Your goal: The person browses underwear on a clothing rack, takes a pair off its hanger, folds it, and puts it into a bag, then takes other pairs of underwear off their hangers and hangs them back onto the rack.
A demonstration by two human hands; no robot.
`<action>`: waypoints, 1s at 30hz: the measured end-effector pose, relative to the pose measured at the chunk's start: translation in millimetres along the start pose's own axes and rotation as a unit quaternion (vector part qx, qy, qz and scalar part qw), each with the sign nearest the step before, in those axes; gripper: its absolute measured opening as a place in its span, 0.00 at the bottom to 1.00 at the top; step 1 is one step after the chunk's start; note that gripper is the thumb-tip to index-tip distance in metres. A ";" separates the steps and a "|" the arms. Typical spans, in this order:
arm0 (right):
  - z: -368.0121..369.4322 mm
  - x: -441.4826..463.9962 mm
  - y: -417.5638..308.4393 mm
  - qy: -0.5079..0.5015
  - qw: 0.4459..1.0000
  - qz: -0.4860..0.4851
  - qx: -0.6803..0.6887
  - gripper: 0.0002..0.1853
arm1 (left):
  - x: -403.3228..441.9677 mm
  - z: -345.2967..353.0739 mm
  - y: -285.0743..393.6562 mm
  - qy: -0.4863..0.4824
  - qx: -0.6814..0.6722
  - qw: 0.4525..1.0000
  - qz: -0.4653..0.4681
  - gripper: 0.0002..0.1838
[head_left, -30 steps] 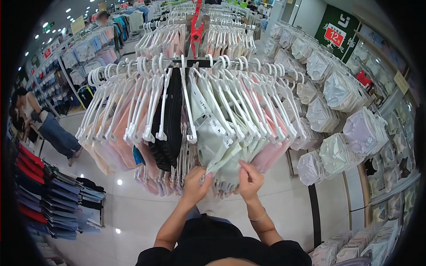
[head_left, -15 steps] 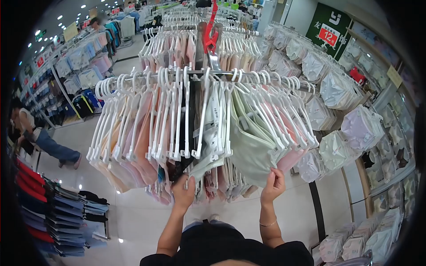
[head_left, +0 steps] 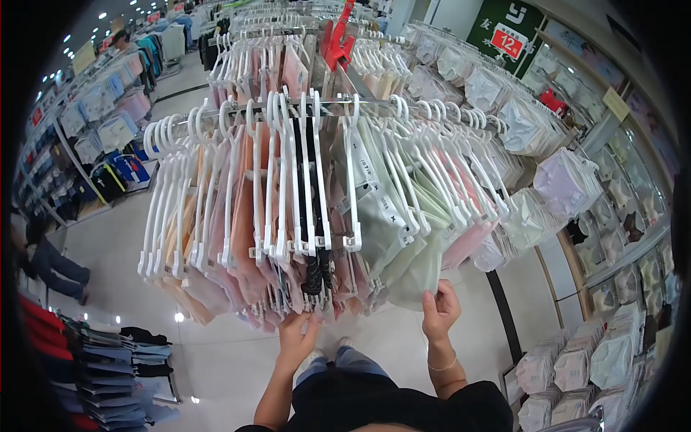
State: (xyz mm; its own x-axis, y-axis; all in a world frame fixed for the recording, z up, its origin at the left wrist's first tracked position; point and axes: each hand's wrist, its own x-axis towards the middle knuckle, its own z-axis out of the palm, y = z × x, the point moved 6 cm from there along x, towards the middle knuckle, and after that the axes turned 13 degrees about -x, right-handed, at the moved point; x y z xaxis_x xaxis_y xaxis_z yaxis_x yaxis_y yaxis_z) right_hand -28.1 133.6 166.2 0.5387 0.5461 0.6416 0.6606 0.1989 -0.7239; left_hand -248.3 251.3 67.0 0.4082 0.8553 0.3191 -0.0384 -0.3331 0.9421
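White hangers (head_left: 277, 187) with underwear hang from a metal rail (head_left: 237, 108) before me. Right of the middle, pale green briefs (head_left: 414, 277) hang low. My right hand (head_left: 440, 313) is closed at their bottom edge, thumb against the curled fingers, apparently pinching the cloth. Below the black lace briefs (head_left: 314, 273) and the pink briefs (head_left: 252, 281), my left hand (head_left: 296, 337) has its fingers drawn together at the hems of the lower garments. What lies between those fingers is hidden. A grey-green pair (head_left: 371, 223) with printed tags hangs left of the pale green ones.
Another row of hangers (head_left: 252, 61) stands behind, with a red clip (head_left: 337, 47) on the stand. Briefs (head_left: 565, 183) line the right-hand wall. At lower left are folded clothes (head_left: 108, 374) and a passing person's legs (head_left: 57, 266).
The grey-green pair has shifted right against the pale green briefs, away from my left hand, which is now lower. Black briefs show more fully. My view has shifted slightly; the person moved left.
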 end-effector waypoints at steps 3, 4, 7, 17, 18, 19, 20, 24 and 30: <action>3.4 3.2 -3.3 -0.036 0.999 0.000 -0.032 0.06 | -13.4 -4.2 -4.7 -0.014 0.022 1.000 0.011 0.04; 5.2 3.7 -2.3 -0.038 0.998 0.003 -0.040 0.05 | -18.1 -4.4 -4.4 -0.029 0.026 0.999 0.008 0.05; 9.5 0.1 1.6 -0.038 0.997 0.001 -0.063 0.03 | -32.7 -3.7 -2.8 -0.073 0.040 0.997 0.000 0.06; 25.4 -15.6 22.5 -0.062 0.996 0.056 0.001 0.04 | -56.6 5.8 -7.3 -0.138 0.102 0.984 0.047 0.05; 25.6 -16.0 22.6 -0.061 0.996 0.059 0.007 0.04 | -56.8 7.9 -5.7 -0.140 0.098 0.984 0.049 0.05; 25.4 -16.7 22.2 -0.059 0.996 0.063 0.012 0.04 | -57.5 10.4 -4.1 -0.142 0.094 0.984 0.052 0.05; 24.6 -17.9 22.4 -0.057 0.996 0.068 0.017 0.04 | -58.7 12.8 -2.7 -0.145 0.089 0.984 0.053 0.05; 16.4 -22.4 24.9 -0.048 0.994 0.092 0.022 0.04 | -58.7 23.7 2.9 -0.171 0.099 0.978 0.060 0.05; 1.3 -25.1 24.2 -0.042 0.995 0.093 0.014 0.04 | -55.7 38.6 9.9 -0.206 0.111 0.969 0.072 0.06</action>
State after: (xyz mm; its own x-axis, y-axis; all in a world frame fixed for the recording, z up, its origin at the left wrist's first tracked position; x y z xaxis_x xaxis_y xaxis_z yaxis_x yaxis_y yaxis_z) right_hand -26.4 125.8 132.2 0.6043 0.6414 0.4727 0.5372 0.1102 -0.8362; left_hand -236.2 185.0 54.6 0.7453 0.5774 0.3334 0.0573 -0.5538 0.8307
